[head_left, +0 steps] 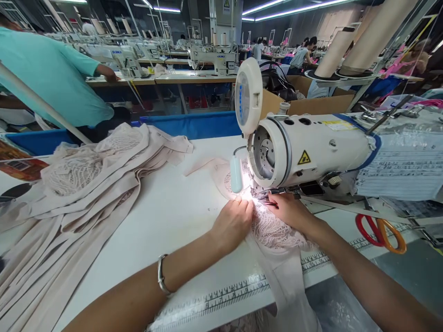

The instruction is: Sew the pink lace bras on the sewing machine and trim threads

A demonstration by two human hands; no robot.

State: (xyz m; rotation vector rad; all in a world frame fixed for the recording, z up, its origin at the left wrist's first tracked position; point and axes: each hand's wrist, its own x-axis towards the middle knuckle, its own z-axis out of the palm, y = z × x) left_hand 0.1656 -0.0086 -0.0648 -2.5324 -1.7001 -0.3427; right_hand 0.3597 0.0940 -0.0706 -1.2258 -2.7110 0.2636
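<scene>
Lace piece (273,228) lies under the sewing machine (304,150) needle, left hand (232,223) pressed flat on it, right hand (290,212) spread beside, seam seemingly midway, finished pile of pieces (86,184) heaped far left on the table (173,212).

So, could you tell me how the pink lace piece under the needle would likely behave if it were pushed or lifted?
The lace piece probably flops: it bunches between the left hand and right hand and drapes over the table edge. It looks thin and light, and its open weave could snag.
</scene>
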